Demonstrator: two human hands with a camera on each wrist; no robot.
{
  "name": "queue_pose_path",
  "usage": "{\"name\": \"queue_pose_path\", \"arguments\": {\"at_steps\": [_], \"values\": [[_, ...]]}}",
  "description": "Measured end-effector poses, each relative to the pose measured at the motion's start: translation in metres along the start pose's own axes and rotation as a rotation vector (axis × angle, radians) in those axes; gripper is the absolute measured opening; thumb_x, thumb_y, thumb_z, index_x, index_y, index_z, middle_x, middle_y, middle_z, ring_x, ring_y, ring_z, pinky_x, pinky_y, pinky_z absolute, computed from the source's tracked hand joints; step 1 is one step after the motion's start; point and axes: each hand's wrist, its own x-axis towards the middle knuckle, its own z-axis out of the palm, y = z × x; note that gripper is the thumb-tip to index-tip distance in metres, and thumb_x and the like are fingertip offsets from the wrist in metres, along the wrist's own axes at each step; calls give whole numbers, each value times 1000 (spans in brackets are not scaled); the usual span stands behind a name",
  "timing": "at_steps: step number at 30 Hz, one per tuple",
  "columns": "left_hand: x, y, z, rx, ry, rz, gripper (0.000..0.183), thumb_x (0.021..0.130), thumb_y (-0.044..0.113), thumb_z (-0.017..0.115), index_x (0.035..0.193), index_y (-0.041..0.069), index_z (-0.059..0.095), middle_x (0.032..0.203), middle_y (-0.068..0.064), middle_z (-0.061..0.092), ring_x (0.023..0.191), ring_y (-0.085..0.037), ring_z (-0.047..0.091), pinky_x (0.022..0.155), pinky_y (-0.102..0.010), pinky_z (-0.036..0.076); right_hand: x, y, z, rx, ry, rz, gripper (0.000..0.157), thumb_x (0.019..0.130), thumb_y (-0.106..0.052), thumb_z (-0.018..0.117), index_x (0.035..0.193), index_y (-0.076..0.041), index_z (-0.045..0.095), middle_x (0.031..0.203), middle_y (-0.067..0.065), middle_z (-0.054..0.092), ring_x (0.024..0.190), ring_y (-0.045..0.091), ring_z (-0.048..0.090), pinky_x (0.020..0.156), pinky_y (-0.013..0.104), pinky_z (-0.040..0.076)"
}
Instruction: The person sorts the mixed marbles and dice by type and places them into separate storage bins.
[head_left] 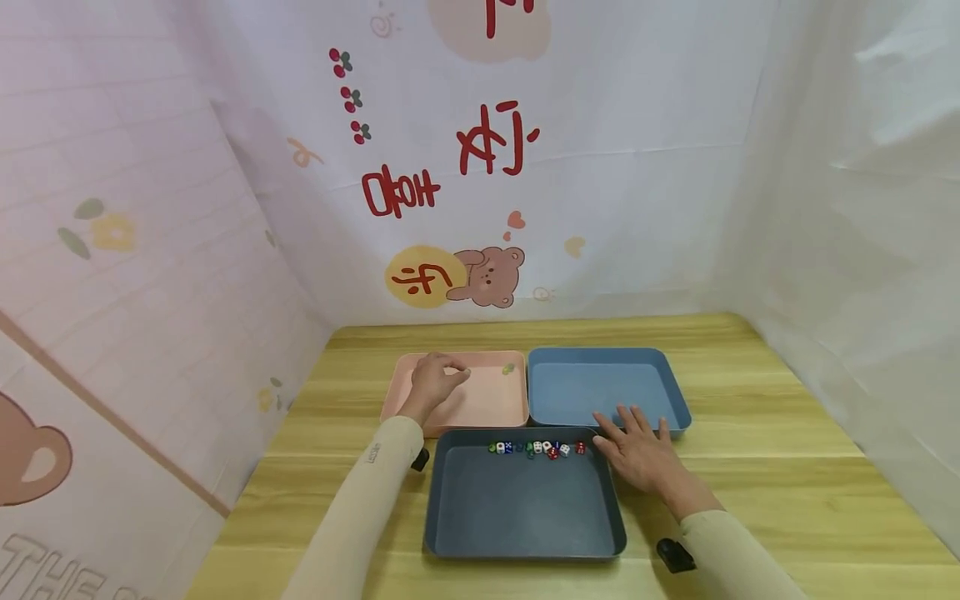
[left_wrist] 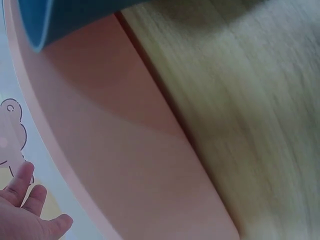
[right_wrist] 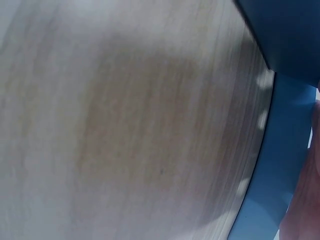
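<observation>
Over the pink tray (head_left: 491,408) is my left hand (head_left: 433,383), its fingers bent and the thumb apart from them. The left wrist view shows these fingers (left_wrist: 34,200) parted, with nothing visible between them. A small blurred green thing (head_left: 508,368) shows in the pink tray's far right part. Several small dice, among them a white die (head_left: 565,450) and a red die (head_left: 581,447), lie along the far side of the dark tray (head_left: 525,508). My right hand (head_left: 637,450) is spread at that tray's far right corner, fingertips over the near rim of the blue tray (head_left: 600,387).
The pink and blue trays stand side by side, with the dark tray directly in front of them. Wooden tabletop (head_left: 780,450) surrounds all three. A printed white sheet (head_left: 637,208) hangs behind the table and at both sides.
</observation>
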Motion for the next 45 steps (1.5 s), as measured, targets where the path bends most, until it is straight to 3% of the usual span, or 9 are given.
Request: {"name": "queue_pose_path", "arguments": {"at_steps": [10, 28, 34, 41, 45], "values": [[2, 1, 2, 0, -17, 35, 27, 96, 23, 67, 119, 9, 72, 129, -11, 58, 128, -36, 42, 109, -56, 25, 1, -2, -1, -15, 0, -1, 57, 106, -49, 36, 152, -16, 43, 155, 27, 30, 143, 50, 21, 105, 77, 8], [-5, -1, -8, -27, -19, 34, 25, 96, 26, 68, 118, 15, 73, 131, -9, 59, 131, -34, 42, 109, -55, 29, -2, -9, -2, -11, 2, 3, 56, 106, -48, 38, 151, -16, 44, 155, 27, 31, 143, 51, 21, 105, 77, 7], [-6, 1, -8, -50, -35, 39, 28, 95, 29, 69, 119, 15, 72, 133, -9, 57, 131, -32, 43, 108, -54, 35, -3, -7, -1, -14, -2, 16, 56, 106, -47, 38, 151, -16, 44, 155, 27, 31, 142, 51, 22, 105, 77, 8], [-6, 3, -10, -90, -44, 36, 35, 95, 28, 69, 125, 9, 69, 140, -13, 53, 138, -35, 37, 111, -56, 30, -2, -7, -1, -7, 1, 4, 56, 106, -47, 38, 152, -16, 43, 155, 26, 31, 143, 50, 21, 105, 77, 8], [-7, 9, -10, -113, -64, 54, 35, 95, 28, 69, 124, 9, 69, 140, -14, 53, 136, -34, 40, 110, -54, 34, -2, -7, -3, -18, 0, 2, 55, 106, -46, 39, 151, -17, 44, 155, 26, 32, 143, 50, 22, 105, 77, 9]]}}
